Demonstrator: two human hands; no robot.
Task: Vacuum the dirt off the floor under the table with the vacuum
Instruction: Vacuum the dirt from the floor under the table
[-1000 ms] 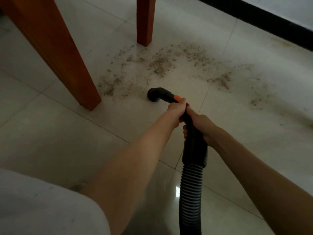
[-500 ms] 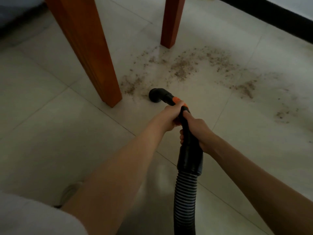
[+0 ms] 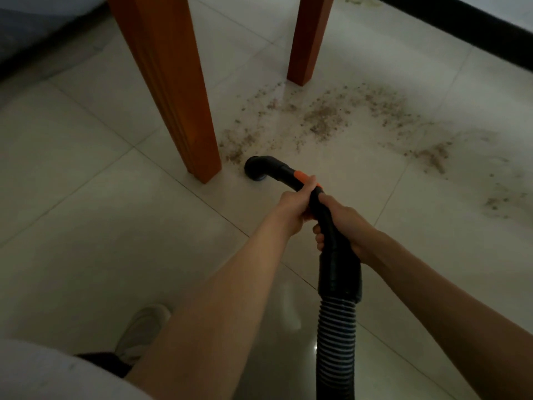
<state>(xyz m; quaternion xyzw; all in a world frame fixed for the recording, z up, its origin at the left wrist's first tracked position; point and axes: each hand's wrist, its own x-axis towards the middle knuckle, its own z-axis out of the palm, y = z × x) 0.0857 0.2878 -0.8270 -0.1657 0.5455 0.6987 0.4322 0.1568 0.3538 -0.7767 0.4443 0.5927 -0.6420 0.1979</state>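
At six o'clock the ribbed hose (image 3: 336,342) rises to the right hand (image 3: 344,223), curled round the black tube; the left hand (image 3: 294,206) grips just ahead by the orange collar. At twelve o'clock the nozzle (image 3: 256,168) sits on the tiled floor (image 3: 86,197) beside the near table leg (image 3: 176,90). Vacuuming seems barely begun: dirt (image 3: 323,119) spreads from twelve to two o'clock, so next push forward and sweep rightward.

Bare forearms, pale shirt (image 3: 43,370), light shoe (image 3: 141,330)

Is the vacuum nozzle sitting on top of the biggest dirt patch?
No. The nozzle rests on the tile beside the near table leg, short of the dense dirt patch farther out.
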